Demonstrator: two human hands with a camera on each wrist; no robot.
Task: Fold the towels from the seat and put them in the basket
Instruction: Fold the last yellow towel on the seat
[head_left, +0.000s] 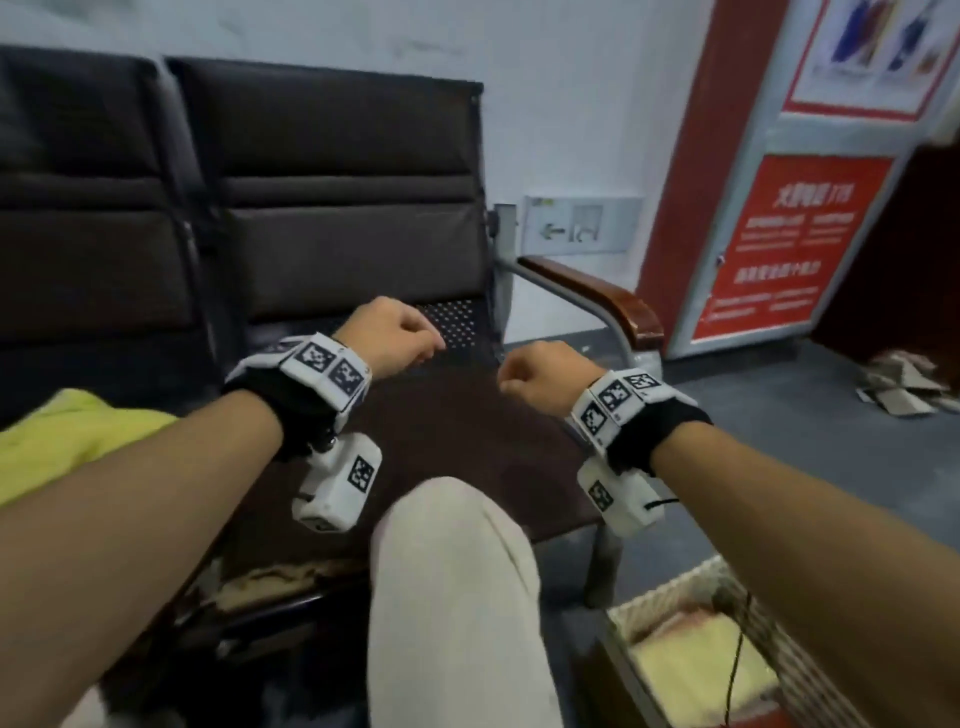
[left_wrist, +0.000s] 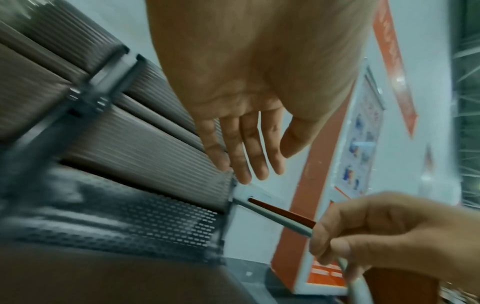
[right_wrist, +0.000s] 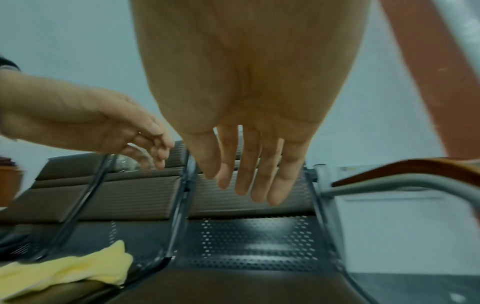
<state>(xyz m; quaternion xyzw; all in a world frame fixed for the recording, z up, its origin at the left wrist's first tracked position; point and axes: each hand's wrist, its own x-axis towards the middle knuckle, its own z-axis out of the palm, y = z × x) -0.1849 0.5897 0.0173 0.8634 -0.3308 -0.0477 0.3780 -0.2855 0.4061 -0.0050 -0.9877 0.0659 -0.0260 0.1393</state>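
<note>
Landmark: the dark brown padded seat (head_left: 447, 426).
- Woven rope basket (head_left: 727, 582), on the floor nearest you, right of the seat; a folded pale yellow towel (head_left: 691, 660) lies inside.
- Crumpled yellow towel (head_left: 67, 436), on the next seat to the left.
- Your left hand (head_left: 387, 332), over the seat: grip spread, fingers relaxed, holding nothing.
- Your right hand (head_left: 540, 369), over the seat's right edge: the same.
- Wooden armrest (head_left: 597, 296), beyond, on the right.

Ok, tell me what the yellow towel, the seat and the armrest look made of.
Yellow towel: soft fleecy cloth, probably terry or microfibre; matte, rumpled folds.
Seat: dark perforated sheet metal at the back, with a slight sheen and rows of small holes; a brown pad, maybe leatherette, lies over the front.
Armrest: glossy reddish-brown top, wood or wood-look, on a grey painted metal tube.
</note>
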